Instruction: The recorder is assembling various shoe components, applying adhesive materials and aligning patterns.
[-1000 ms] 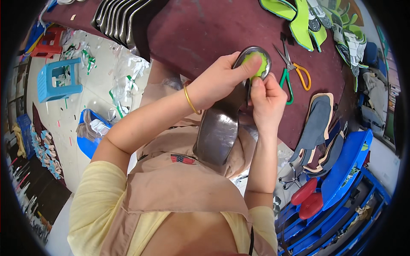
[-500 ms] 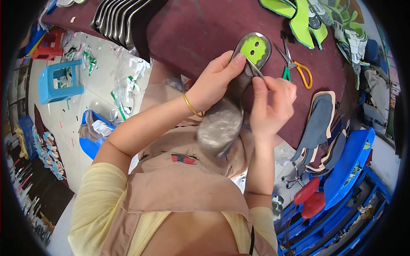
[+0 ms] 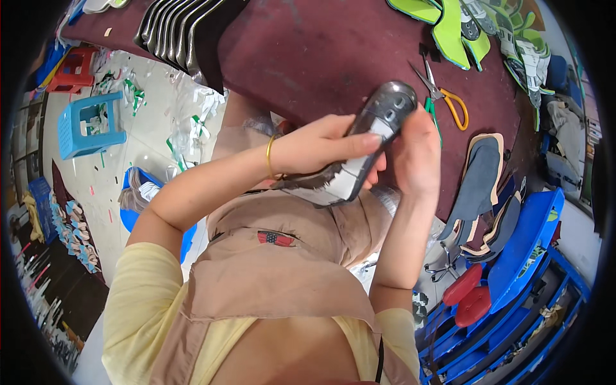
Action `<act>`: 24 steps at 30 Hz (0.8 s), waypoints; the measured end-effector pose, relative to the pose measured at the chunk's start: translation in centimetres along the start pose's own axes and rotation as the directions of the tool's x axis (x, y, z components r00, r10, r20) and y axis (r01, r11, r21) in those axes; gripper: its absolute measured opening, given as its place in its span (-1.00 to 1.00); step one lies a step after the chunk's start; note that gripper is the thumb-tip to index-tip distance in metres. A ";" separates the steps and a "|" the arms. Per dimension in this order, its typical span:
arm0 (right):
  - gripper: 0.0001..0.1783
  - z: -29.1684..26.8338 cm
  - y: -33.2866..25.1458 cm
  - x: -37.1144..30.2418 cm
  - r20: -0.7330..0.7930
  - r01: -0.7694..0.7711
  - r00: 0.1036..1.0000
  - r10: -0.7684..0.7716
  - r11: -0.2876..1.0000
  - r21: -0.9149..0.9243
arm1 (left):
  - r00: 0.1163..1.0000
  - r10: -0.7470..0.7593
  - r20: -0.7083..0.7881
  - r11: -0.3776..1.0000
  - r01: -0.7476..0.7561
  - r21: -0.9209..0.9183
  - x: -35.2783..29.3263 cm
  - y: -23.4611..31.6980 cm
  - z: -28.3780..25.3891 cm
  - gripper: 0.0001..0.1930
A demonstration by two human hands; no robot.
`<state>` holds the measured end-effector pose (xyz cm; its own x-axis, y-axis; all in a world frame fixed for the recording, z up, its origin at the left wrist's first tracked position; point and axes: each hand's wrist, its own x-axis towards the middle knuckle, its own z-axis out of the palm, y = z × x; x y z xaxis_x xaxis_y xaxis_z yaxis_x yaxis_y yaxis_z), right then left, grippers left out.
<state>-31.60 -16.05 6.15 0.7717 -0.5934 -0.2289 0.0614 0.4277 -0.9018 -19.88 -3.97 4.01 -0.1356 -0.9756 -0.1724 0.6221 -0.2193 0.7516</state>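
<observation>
My left hand (image 3: 327, 144) is closed around a dark, glossy shoe-shaped form (image 3: 356, 168) with a pale grey side, its thumb pressed along the surface. The form is tilted, its rounded end with two small holes pointing up and away. Against that end, on the right, rests my right hand (image 3: 417, 154), its fingers curled and partly hidden behind the form. Whether it holds a tool cannot be seen. Just beyond it on the table lie scissors (image 3: 457, 109) with one orange and one green handle.
A dark red table (image 3: 289, 58) spreads ahead. Several curved metal-edged forms (image 3: 183, 35) stand in a row at its left, green shoe pieces (image 3: 449, 38) at far right. Grey insoles (image 3: 478, 173) lie right, beside a blue rack (image 3: 513, 308). A blue stool (image 3: 93, 125) stands left.
The form has been turned over and its end raised, so the green scalloped piece is out of sight. My right hand has moved up beside that end; its thin pointed tool no longer shows.
</observation>
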 end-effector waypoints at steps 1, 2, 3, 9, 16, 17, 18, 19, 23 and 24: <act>-0.63 -0.3 0.0 0.3 -0.011 0.008 1.000 -0.008 1.000 0.005 | 0.998 0.022 -0.066 0.998 -0.026 -0.049 -0.1 0.1 0.3 -0.58; -0.59 -0.4 -0.1 0.4 -0.029 0.014 0.999 -0.014 1.000 -0.003 | 1.000 0.009 -0.022 1.000 -0.009 0.025 -0.1 0.1 0.1 -0.47; -0.59 -0.4 -0.4 0.3 -0.062 0.010 0.998 -0.015 0.997 -0.080 | 1.000 -0.025 -0.012 0.999 0.025 -0.039 0.1 0.3 0.2 -0.46; -0.72 1.2 -0.6 -0.6 -0.026 -0.095 0.995 0.092 0.935 -0.342 | 0.970 -0.053 -0.239 0.998 0.045 -0.035 0.8 1.2 1.4 -0.35; 0.12 -0.6 1.4 -1.8 0.253 -0.022 0.966 0.059 0.989 -0.148 | 0.963 0.155 -0.219 0.950 -0.084 0.301 1.7 1.7 0.5 -0.56; 0.11 -1.8 1.6 -1.2 0.253 0.067 0.967 -0.010 0.974 -0.217 | 0.971 0.163 -0.174 0.923 -0.088 0.375 2.0 2.9 0.5 -0.58; 0.11 -3.1 1.9 -0.7 0.250 0.153 0.965 -0.080 0.946 -0.285 | 0.972 0.127 -0.197 0.803 0.016 0.595 2.2 4.1 0.0 -0.56; -0.02 -3.6 1.5 -0.4 0.057 0.094 0.995 -0.082 0.965 -0.243 | 0.881 0.473 0.010 0.378 -0.214 0.901 3.6 3.3 -1.7 -0.46; -0.60 -8.3 2.8 3.3 -0.264 0.225 0.837 -0.480 0.741 -0.632 | 0.903 0.414 -0.119 -0.347 0.277 0.896 6.8 1.3 -3.2 -0.28; -0.61 -8.4 2.9 3.4 -0.271 0.220 0.829 -0.489 0.731 -0.646 | 0.893 0.437 -0.108 -0.397 0.299 0.868 6.8 0.2 -4.6 -0.26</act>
<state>-34.07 -22.57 -0.30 0.4380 -0.8861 0.1515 -0.1942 -0.2578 -0.9465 -17.11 -10.63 0.04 0.2338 -0.9665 0.1059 -0.9566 -0.2092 0.2027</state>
